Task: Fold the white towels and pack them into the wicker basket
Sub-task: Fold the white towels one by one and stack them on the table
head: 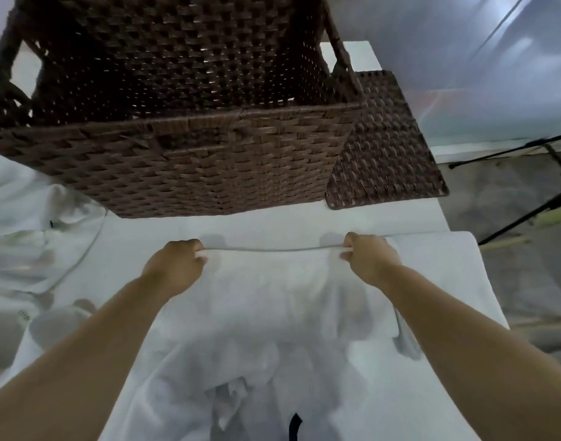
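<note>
The white towel (272, 281) hangs from its top edge, pulled into a nearly straight line between the two hands, its lower part bunched and rumpled toward the person. The left hand (174, 268) pinches one end of that edge with fingers curled over it, and the right hand (368, 259) pinches the other end the same way, so both are clamped on the cloth. To do the fold well, I judge the edge should be held taut and level, the slack below shaken flat, and the held corners then laid squarely on their opposite corners, since the crumpled lower half would otherwise trap creases. Just beyond the grip lies a bare strip of the white table (272, 224), and past that stands the wicker basket (209, 173), its open top facing up and near enough to reach. Its flat woven lid (384, 148) lies beyond and to the right of the right hand, touching the basket's side. By count: one towel held, one more towel (447, 265) spread flat just right of the right hand, one basket, one lid, and a heap of white cloth (34, 243) well left of the left hand whose pieces I cannot count.
</note>
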